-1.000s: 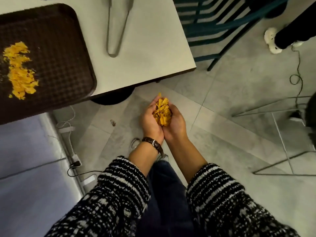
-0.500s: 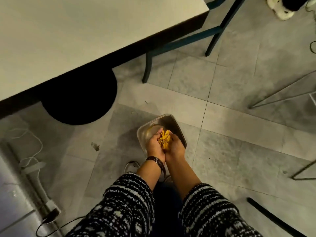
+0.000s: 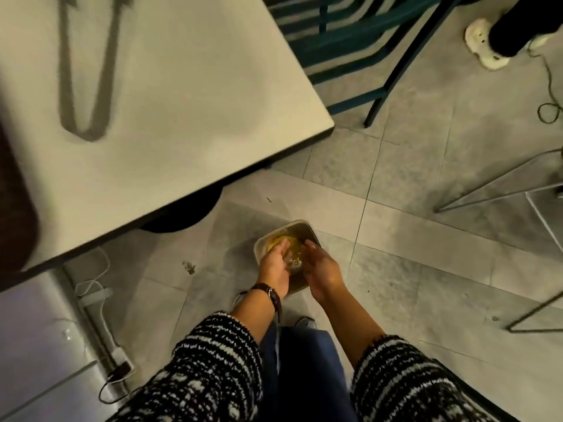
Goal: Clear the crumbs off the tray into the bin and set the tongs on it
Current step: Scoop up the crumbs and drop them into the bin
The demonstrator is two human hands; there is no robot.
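Left hand [image 3: 275, 266]: spread, palm inward, low over the bin so nothing scatters.
Right hand [image 3: 320, 266]: spread too, facing the left.
Crumbs [image 3: 281, 241]: yellow heap inside the clear bin [image 3: 307, 228] on the floor.
Tongs [image 3: 86, 68]: lying on the table [image 3: 198, 102], untouched.
Tray [image 3: 13, 214]: dark edge at far left.

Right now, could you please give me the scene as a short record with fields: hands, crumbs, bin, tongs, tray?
left hand: left hand open over the bin, wearing a wristwatch
right hand: right hand open over the bin, holding nothing
crumbs: yellow crumbs lying inside the bin
bin: clear bin on the floor beside the table
tongs: tongs lying on the table, not on the tray
tray: dark tray at the table's left edge, mostly out of view
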